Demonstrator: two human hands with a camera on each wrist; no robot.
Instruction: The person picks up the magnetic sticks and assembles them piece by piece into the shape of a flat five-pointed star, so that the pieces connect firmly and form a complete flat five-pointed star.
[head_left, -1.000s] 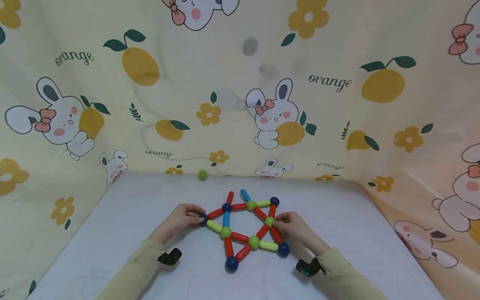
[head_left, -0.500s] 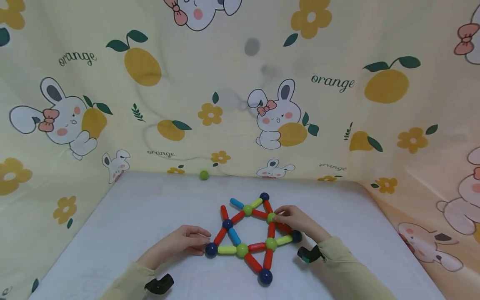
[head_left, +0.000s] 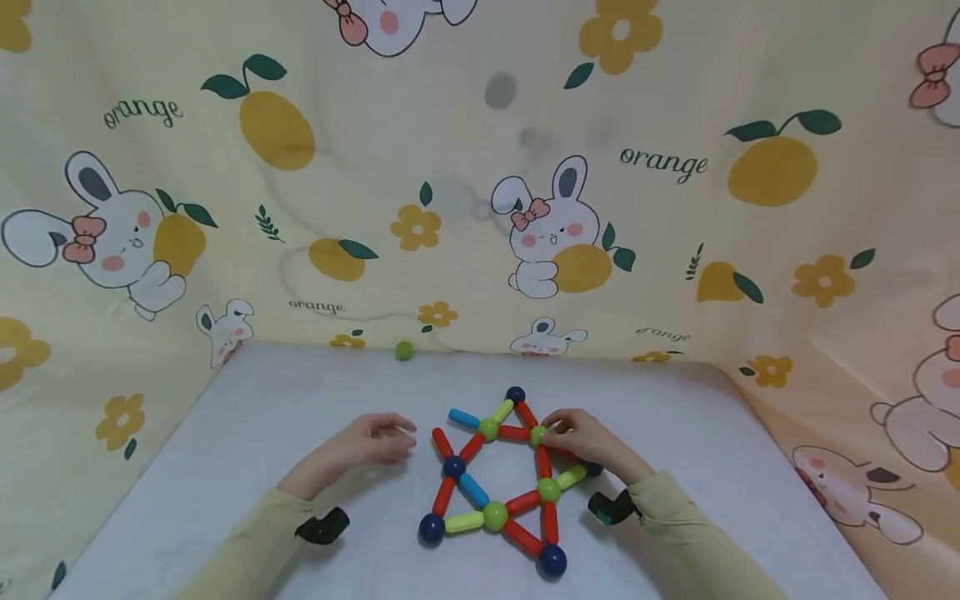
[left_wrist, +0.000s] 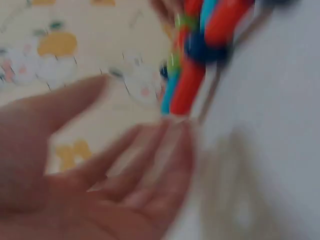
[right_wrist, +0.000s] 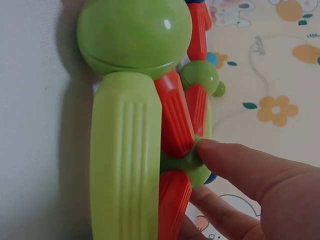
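Observation:
A flat star-like figure of magnetic rods and balls lies on the white table, with a ring of red rods point(head_left: 522, 503) and one blue rod point(head_left: 473, 491). My right hand point(head_left: 588, 444) pinches a green ball point(right_wrist: 182, 159) on the figure's far right side, thumb against it in the right wrist view. Left of the figure, my left hand point(head_left: 358, 447) hovers with spread, relaxed fingers and holds nothing. The nearest parts to it are a loose-ended red rod point(head_left: 441, 442) and a dark blue ball point(head_left: 453, 467). Another dark blue ball point(head_left: 432, 529) forms the front left tip.
A lone green ball point(head_left: 404, 350) sits at the table's back edge by the printed curtain point(head_left: 450, 250). A blue rod point(head_left: 463, 418) sticks out from the figure's far side. Dark wrist cameras point(head_left: 322, 527) are worn at both sleeves.
The figure has turned counterclockwise, its left tip swinging toward me. My left hand has let go of that tip's dark blue ball and drawn back. My right hand stays at its green ball.

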